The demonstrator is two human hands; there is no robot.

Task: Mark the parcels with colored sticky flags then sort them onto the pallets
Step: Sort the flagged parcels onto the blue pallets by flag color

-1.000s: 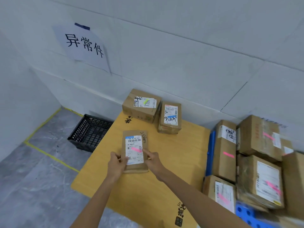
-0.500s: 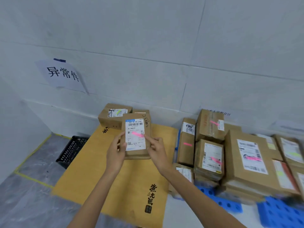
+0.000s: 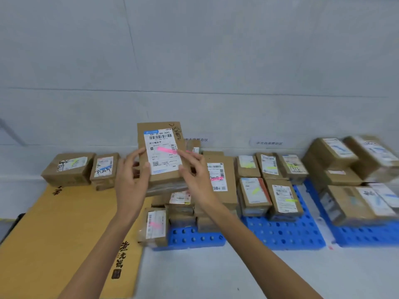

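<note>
Head view. Small cardboard parcel [image 3: 160,156] held up in the air between both hands, label facing the camera, pink sticky flag [image 3: 166,150] stuck across the label. Left hand [image 3: 131,180] closed on the parcel's left edge, thumb on the front face; right hand [image 3: 195,175] closed on the right edge, fingertips beside the flag. Below and beyond: flagged parcels stacked on the blue pallets [image 3: 285,234]; two more parcels [image 3: 69,168] on the yellow cardboard sheet [image 3: 54,234] at left, against the wall.
</note>
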